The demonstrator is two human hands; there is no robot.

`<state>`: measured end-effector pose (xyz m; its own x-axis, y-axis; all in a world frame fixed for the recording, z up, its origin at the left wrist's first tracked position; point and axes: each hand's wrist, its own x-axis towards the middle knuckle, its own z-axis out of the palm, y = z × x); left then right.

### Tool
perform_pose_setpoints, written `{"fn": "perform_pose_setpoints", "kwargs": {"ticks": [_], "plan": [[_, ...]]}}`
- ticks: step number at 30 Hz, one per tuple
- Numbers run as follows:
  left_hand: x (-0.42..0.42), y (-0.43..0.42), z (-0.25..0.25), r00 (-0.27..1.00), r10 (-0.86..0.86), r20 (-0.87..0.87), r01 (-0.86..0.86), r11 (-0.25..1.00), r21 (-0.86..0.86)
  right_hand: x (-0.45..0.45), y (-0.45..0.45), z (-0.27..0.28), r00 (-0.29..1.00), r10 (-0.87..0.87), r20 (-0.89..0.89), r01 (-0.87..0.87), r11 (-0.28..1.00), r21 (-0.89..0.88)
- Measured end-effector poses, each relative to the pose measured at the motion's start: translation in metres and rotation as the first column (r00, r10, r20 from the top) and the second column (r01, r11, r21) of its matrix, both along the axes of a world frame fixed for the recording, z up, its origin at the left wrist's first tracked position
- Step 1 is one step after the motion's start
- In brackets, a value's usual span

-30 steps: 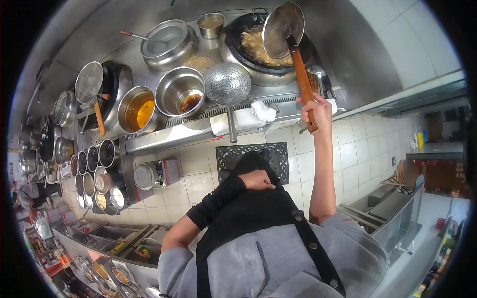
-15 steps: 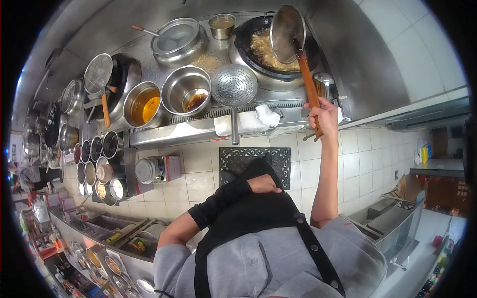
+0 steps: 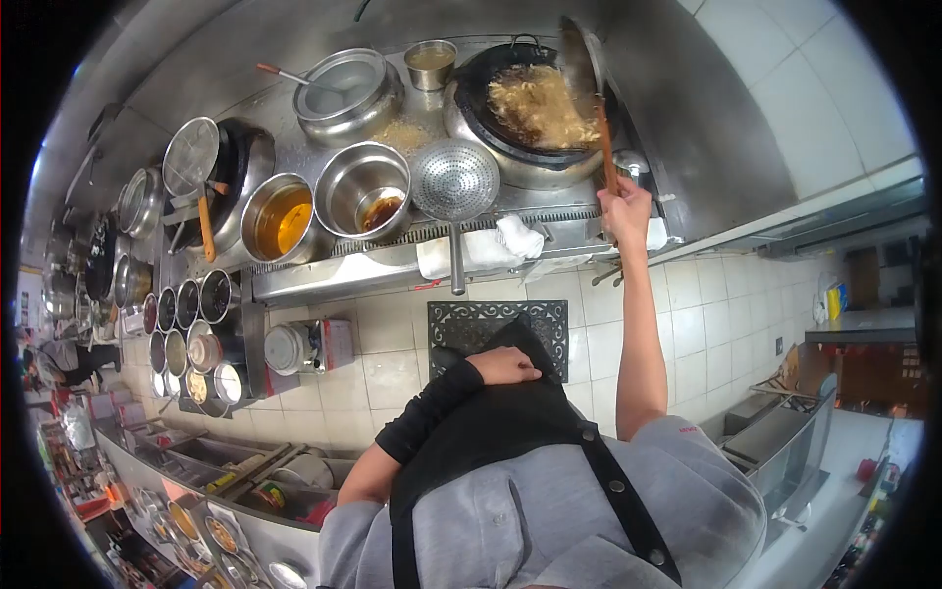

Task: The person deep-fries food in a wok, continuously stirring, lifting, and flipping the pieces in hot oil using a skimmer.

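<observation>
My right hand (image 3: 626, 208) is wrapped round the wooden handle of a round skimmer (image 3: 579, 61). Tipped almost edge-on, the skimmer's dark disc stands over the right side of a black wok (image 3: 478, 98). Pale brown food (image 3: 535, 106) sits in the wok, in bubbling liquid. Low against the black apron (image 3: 471, 422), my left hand (image 3: 503, 366) rests with its fingers curled in, and nothing shows in it. The wrist above it wears a black sleeve.
Left of the wok, a perforated ladle (image 3: 455, 180) lies across the stove edge beside white cloths (image 3: 491, 250). Steel pots (image 3: 361, 187) hold brown and amber liquid. A lidded pot (image 3: 345, 98) stands behind. Containers (image 3: 216, 294) line the left; a patterned mat (image 3: 451, 319) lies below.
The skimmer has turned from nearly face-on to edge-on and shifted right, uncovering more food in the wok. My right hand is slightly higher in view. My left hand stays at the apron.
</observation>
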<state>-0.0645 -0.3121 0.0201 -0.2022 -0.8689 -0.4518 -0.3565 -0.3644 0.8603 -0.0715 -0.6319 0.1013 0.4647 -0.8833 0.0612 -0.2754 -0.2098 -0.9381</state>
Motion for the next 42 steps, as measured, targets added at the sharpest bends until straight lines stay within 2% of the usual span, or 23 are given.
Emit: {"fn": "perform_pose_setpoints", "kwargs": {"ticks": [2, 5, 8, 9, 11, 13, 16, 22, 26, 30, 33, 37, 42], "plan": [[0.003, 0.003, 0.009, 0.999, 0.030, -0.031, -0.029, 0.999, 0.029, 0.005, 0.007, 0.013, 0.991, -0.117, -0.065, 0.101, 0.974, -0.203], [0.007, 0.007, 0.035, 1.000, 0.019, 0.005, -0.019, 0.999, 0.028, 0.016, -0.003, 0.013, 0.959, -0.227, -0.170, 0.157, 0.925, -0.347], [0.010, 0.009, 0.035, 0.999, -0.025, 0.042, 0.026, 1.000, -0.016, 0.021, -0.019, 0.001, 0.977, -0.168, -0.127, 0.166, 0.986, -0.025], [0.010, 0.009, 0.035, 0.999, -0.027, 0.037, 0.027, 1.000, -0.001, 0.021, -0.016, 0.003, 0.989, -0.148, -0.029, 0.151, 0.977, 0.151], [0.013, 0.009, 0.033, 0.999, -0.035, 0.032, 0.034, 0.999, 0.033, 0.021, -0.007, 0.003, 0.972, -0.156, 0.175, 0.055, 0.877, 0.477], [0.014, 0.009, 0.032, 0.999, -0.035, 0.029, 0.034, 0.999, 0.018, 0.020, -0.002, 0.000, 0.936, -0.168, 0.309, -0.060, 0.790, 0.610], [0.018, 0.010, 0.036, 0.999, -0.027, 0.022, 0.026, 1.000, 0.016, 0.025, -0.014, -0.037, 0.876, -0.196, 0.441, -0.246, 0.605, 0.757], [0.024, 0.016, 0.031, 0.999, -0.012, -0.034, 0.012, 1.000, 0.019, 0.041, -0.024, -0.067, 0.858, -0.082, 0.507, -0.363, 0.600, 0.712], [0.026, 0.020, 0.015, 0.999, 0.012, -0.053, -0.011, 1.000, 0.028, 0.030, -0.057, -0.084, 0.814, 0.074, 0.576, -0.532, 0.495, 0.687], [0.034, 0.021, 0.027, 0.998, 0.031, -0.062, -0.026, 0.997, 0.078, 0.007, -0.066, -0.060, 0.822, 0.088, 0.563, -0.543, 0.422, 0.726], [0.025, 0.019, 0.015, 0.992, 0.051, -0.120, -0.044, 0.997, 0.056, 0.015, -0.074, -0.070, 0.768, 0.096, 0.633, -0.631, 0.281, 0.723], [0.023, 0.010, 0.024, 0.994, 0.044, -0.104, -0.041, 0.999, 0.031, 0.013, -0.056, -0.071, 0.741, -0.002, 0.672, -0.641, 0.298, 0.707], [0.027, 0.011, 0.016, 0.991, 0.035, -0.131, -0.029, 0.998, 0.048, -0.003, -0.032, -0.075, 0.700, -0.063, 0.711, -0.677, 0.257, 0.690]]}}
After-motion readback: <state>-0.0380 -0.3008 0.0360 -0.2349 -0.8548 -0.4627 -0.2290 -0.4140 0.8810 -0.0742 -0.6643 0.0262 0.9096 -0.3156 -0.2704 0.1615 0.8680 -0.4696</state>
